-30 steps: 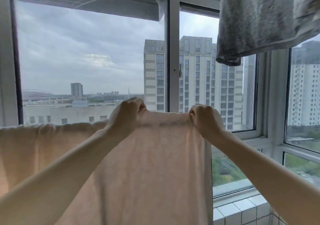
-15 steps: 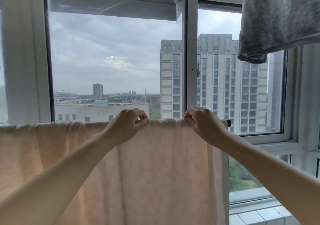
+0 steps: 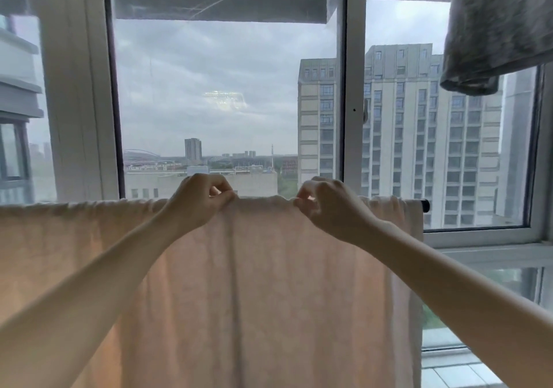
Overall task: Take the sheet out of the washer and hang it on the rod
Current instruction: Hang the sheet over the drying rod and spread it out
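A pale pink sheet [image 3: 254,283] hangs draped over a horizontal rod, spread from the left edge of the view almost to the rod's dark end cap [image 3: 424,205] at the right. My left hand [image 3: 200,202] pinches the sheet's top fold just left of centre. My right hand [image 3: 332,205] pinches the same fold a short way to the right. Both arms reach forward at chest height. The rod itself is hidden under the cloth except for its right tip. No washer is in view.
A large window with white frames [image 3: 354,88] stands right behind the rod, with tower blocks outside. A grey garment [image 3: 496,28] hangs from above at the top right. A tiled ledge [image 3: 454,375] lies low at the right.
My hands have drawn closer together along the top fold. The view has shifted right, so the rod's right tip and more of the left window frame show.
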`<state>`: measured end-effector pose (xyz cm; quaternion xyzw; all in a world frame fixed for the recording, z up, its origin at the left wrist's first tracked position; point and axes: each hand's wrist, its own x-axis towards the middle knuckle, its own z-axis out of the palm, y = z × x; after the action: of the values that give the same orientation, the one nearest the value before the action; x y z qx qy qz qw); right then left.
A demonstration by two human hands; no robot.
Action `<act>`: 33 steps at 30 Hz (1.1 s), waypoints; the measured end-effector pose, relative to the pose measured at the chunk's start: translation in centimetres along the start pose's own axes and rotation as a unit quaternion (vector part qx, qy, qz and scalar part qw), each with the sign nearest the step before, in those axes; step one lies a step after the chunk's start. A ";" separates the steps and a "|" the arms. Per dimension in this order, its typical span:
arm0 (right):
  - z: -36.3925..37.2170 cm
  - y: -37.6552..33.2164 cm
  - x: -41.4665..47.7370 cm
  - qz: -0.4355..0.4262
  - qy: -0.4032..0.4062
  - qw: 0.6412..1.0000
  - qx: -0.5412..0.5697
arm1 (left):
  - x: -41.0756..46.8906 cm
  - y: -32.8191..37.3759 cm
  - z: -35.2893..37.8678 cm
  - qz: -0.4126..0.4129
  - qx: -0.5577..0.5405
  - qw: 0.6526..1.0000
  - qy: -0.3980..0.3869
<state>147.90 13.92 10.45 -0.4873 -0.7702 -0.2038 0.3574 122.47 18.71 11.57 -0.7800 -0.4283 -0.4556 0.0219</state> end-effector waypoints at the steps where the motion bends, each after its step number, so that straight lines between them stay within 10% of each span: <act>1: 0.3 -0.2 0.1 -0.005 0.001 1.000 0.016 | 0.0 0.3 0.3 0.003 0.007 1.000 0.009; 17: -0.6 3.7 0.1 0.102 0.173 0.979 0.023 | 1.7 4.6 3.2 0.038 -0.056 0.996 0.054; 24: -2.2 5.8 -2.5 0.055 -0.038 0.997 -0.035 | 1.0 5.5 6.1 0.047 0.062 0.997 -0.005; 33: -2.2 5.2 -2.0 0.071 0.038 0.994 -0.073 | 0.2 3.6 4.2 0.062 0.100 0.993 -0.020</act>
<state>153.88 13.56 10.24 -0.5577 -0.7024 -0.2520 0.3633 127.93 18.39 10.53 -0.8081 -0.4229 -0.3924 0.1187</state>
